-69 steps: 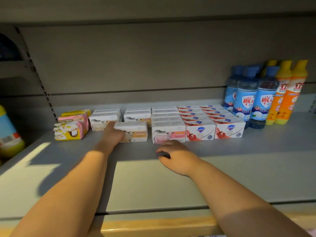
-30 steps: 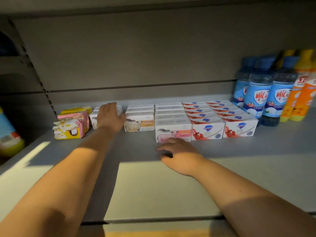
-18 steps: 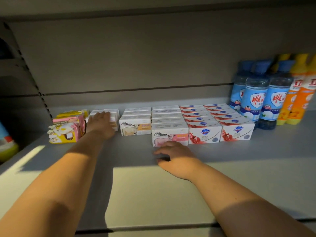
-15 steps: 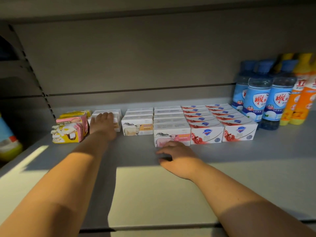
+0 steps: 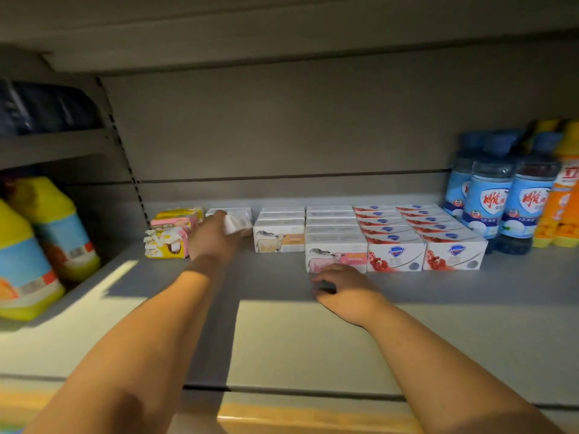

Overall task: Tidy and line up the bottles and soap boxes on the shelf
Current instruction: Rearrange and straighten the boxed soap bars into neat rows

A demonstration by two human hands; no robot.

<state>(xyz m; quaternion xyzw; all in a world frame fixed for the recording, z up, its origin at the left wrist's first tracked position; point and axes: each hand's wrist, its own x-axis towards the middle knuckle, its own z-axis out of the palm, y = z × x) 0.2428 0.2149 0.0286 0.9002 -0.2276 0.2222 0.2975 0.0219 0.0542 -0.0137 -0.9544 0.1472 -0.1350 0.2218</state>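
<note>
Partly lit grey shelf [image 5: 313, 339] beneath a dim upper shelf [image 5: 282, 32]

Left hand [image 5: 213, 238] covers the near end of the white soap box [image 5: 239, 219] in the leftmost white row; my fingers there are out of sight behind the knuckles and the box is smeared by blur, so grip or mere touch cannot be determined; right hand [image 5: 344, 288] masks the lower front edge of the pink-fronted box [image 5: 335, 256], contact undetermined; orange bottles [image 5: 564, 202] cut off by the right edge; yellow bottle [image 5: 18, 270] cut off by the left edge; caps of the blue bottles [image 5: 492, 198] blurred; rear boxes in each row show tops only; label print too small to read.
</note>
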